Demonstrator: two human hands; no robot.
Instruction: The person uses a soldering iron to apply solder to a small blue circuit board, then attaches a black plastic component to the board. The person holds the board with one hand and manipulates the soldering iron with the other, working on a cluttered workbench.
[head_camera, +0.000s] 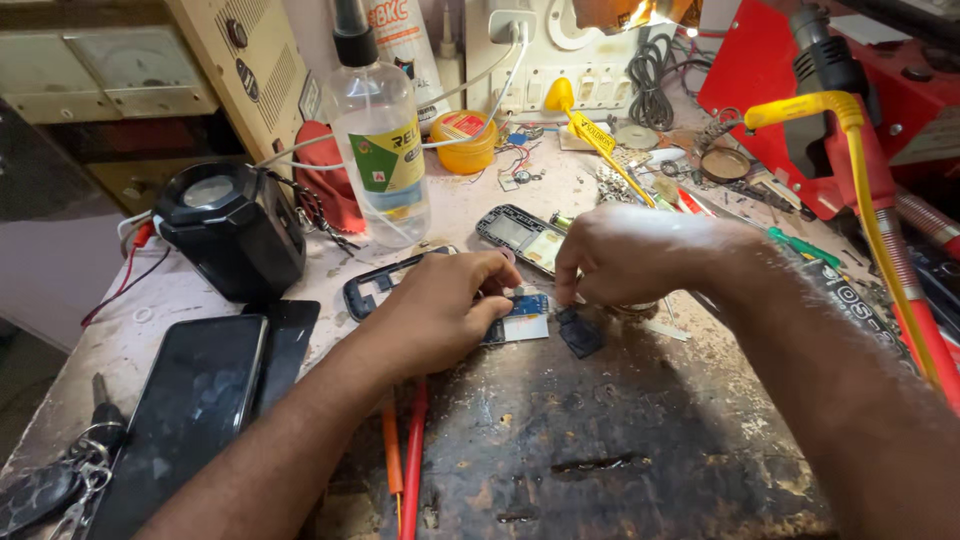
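Head view: blue circuit board (522, 312) under my fingertips
Left hand (440, 310): pinching board, at its 9 o'clock
Right hand (625, 255): curled, pressing board's 3 o'clock edge; grip, can't tell

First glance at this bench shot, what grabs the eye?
Both hands meet at mid-bench: the left hand and right hand pinch a small blue circuit board. Behind them stands a clear spray bottle, with a black magnifier lamp to its left. A dark smartphone lies at near left.

Both hands meet over a small blue circuit board (520, 318) on the worn counter (620, 440): left hand (440, 310) pressing it, right hand (625, 250) pinching beside.
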